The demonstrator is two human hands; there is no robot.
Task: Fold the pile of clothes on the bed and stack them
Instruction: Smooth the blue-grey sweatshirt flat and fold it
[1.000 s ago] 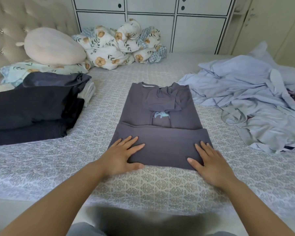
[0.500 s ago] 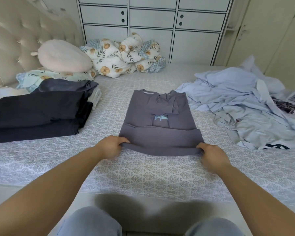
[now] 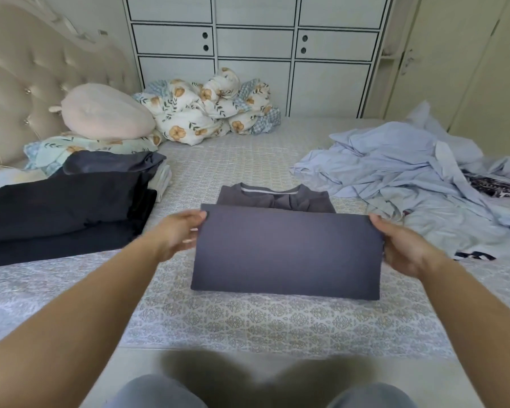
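Note:
A grey shirt lies in the middle of the bed, its lower half raised and turned over toward the collar. My left hand grips the left corner of that lifted flap and my right hand grips the right corner. Only the collar strip of the shirt shows beyond the flap. A stack of folded dark clothes rests on the left. A loose pile of pale blue clothes sprawls on the right.
The patterned bedspread covers the bed. A pink cushion and a floral duvet bundle lie at the back by the tufted headboard. White cabinets stand behind. My knees show at the bottom edge.
My hands went from pressing flat on the shirt's folded hem to pinching its near corners, then lifted the lower half up and away from me over the upper part.

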